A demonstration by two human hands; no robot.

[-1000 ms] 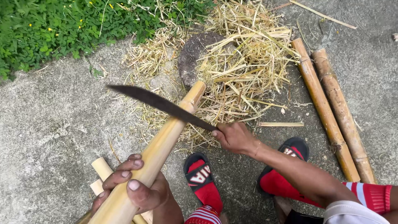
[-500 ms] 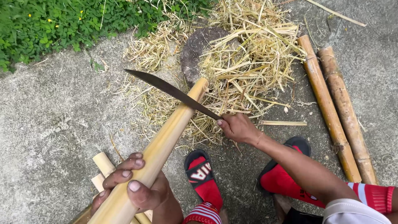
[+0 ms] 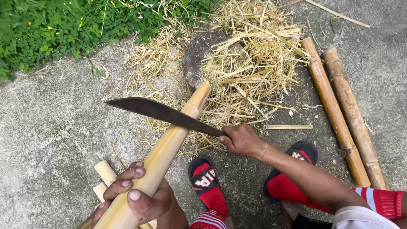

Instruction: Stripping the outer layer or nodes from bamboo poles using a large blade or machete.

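In the head view, the left hand [image 3: 135, 199] is wrapped around the near end of a long, pale bamboo pole [image 3: 167, 148], fingers curled over its top and thumb along the side, gripping it firmly. The pole slants from the near left up toward the middle of the scene, its far end resting at the edge of a round, dark chopping block [image 3: 199, 55] that is half buried under a heap of dry bamboo shavings [image 3: 250, 72]. The right hand [image 3: 241, 140] is closed tight around the handle of a dark, curved machete [image 3: 161, 112]; the blade lies across the pole near its far end, the edge touching the bamboo and the tip pointing left over the concrete ground [image 3: 55, 135]. Just beside the left hand, on its left, short cut bamboo pieces [image 3: 104, 174] lie on the ground. To the right, two darker bamboo lengths [image 3: 343, 114] lie side by side, running from far to near. A thin split sliver [image 3: 290, 127] lies between them and the right hand. Two red and black sandals [image 3: 207, 186] show at the near edge, under the right arm. Green plants [image 3: 55, 29] fill the far left corner.
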